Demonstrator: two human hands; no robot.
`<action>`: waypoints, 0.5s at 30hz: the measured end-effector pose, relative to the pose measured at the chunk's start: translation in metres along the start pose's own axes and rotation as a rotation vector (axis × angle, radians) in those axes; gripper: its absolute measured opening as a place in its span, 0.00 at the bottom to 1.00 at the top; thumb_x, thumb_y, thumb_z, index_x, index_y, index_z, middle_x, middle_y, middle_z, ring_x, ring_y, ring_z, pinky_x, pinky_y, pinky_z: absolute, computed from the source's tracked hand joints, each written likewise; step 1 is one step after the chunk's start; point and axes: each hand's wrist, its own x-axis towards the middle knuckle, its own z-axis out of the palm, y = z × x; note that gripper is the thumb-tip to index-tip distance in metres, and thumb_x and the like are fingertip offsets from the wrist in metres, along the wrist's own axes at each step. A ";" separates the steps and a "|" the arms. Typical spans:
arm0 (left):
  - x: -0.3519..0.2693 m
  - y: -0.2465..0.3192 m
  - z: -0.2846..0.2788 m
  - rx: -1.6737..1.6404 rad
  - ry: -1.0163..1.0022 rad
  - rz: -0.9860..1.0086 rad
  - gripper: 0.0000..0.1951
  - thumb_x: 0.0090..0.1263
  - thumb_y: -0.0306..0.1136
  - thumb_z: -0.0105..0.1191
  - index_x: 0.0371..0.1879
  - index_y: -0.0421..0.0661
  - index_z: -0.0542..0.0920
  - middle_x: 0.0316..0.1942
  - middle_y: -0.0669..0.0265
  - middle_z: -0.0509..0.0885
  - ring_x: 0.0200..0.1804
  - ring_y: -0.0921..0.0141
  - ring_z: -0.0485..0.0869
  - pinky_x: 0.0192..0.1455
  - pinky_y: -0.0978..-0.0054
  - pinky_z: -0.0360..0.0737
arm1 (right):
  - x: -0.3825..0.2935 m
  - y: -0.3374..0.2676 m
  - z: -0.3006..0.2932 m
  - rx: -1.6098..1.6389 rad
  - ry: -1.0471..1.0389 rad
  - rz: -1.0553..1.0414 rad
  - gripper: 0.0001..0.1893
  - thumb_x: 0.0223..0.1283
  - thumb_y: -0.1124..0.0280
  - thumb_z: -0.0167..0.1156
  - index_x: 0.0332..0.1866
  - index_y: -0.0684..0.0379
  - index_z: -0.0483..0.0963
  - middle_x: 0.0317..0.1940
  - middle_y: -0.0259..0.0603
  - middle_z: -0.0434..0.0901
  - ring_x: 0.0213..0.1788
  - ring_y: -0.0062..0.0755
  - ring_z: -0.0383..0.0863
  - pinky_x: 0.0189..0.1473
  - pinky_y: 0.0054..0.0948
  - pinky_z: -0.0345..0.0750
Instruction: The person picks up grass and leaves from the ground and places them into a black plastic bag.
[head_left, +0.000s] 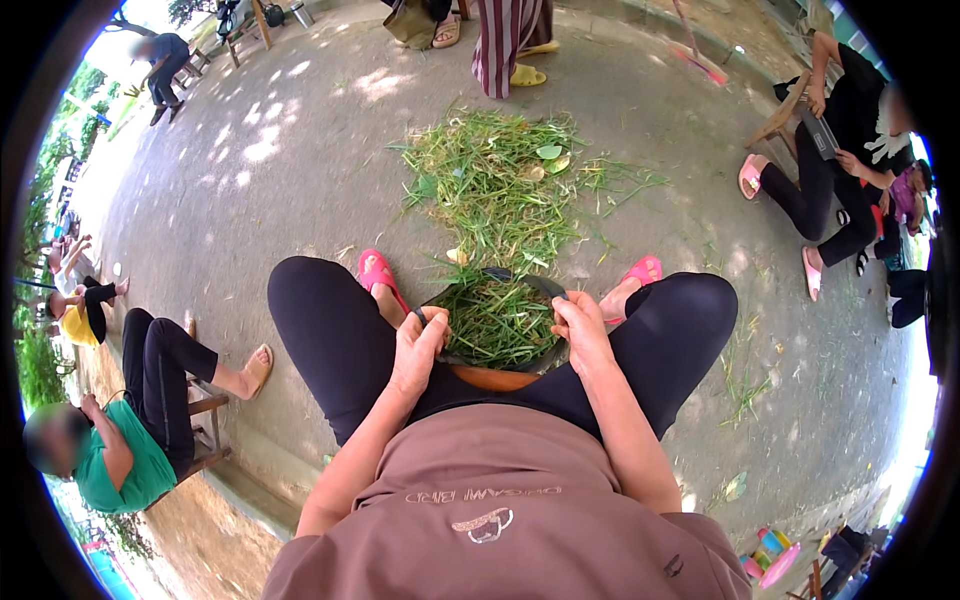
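Between my knees is a dark plastic bag (553, 286) with its mouth spread and cut grass (504, 321) inside. My left hand (421, 341) pinches the bag's rim on the left, thumb on top. On the right side my right hand (581, 330) grips the rim between thumb and fingers. A loose heap of cut grass (495, 187) lies on the ground just beyond the bag, with a few broad leaves on it. The bag's underside is hidden. Part of a wooden seat (495, 378) shows below the bag, between my thighs.
A person in striped trousers (495, 45) stands behind the heap. On the left a person in a green shirt (124, 457) sits on a wooden bench (206, 405). At right a seated person in black (862, 82) holds a dark box (817, 133). A broom (697, 60) touches the ground farther back.
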 end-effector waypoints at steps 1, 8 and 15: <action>0.001 0.000 0.001 -0.004 -0.005 -0.011 0.12 0.69 0.36 0.52 0.42 0.39 0.76 0.24 0.72 0.76 0.24 0.81 0.68 0.28 0.84 0.65 | 0.001 0.001 -0.001 0.001 0.008 -0.003 0.10 0.60 0.68 0.58 0.43 0.60 0.68 0.26 0.27 0.69 0.26 0.15 0.68 0.33 0.19 0.73; -0.001 0.002 0.001 0.000 -0.035 0.047 0.12 0.69 0.36 0.52 0.41 0.39 0.77 0.25 0.72 0.77 0.25 0.81 0.69 0.27 0.84 0.64 | 0.003 0.006 -0.001 0.102 0.004 -0.018 0.13 0.59 0.70 0.59 0.45 0.62 0.67 0.25 0.28 0.68 0.25 0.15 0.66 0.26 0.17 0.66; 0.002 -0.002 0.001 -0.015 -0.078 0.066 0.13 0.69 0.36 0.51 0.41 0.37 0.76 0.24 0.71 0.75 0.24 0.80 0.68 0.28 0.83 0.65 | 0.007 0.010 -0.002 0.090 0.017 -0.027 0.12 0.59 0.72 0.57 0.45 0.63 0.67 0.24 0.28 0.67 0.25 0.14 0.64 0.26 0.17 0.63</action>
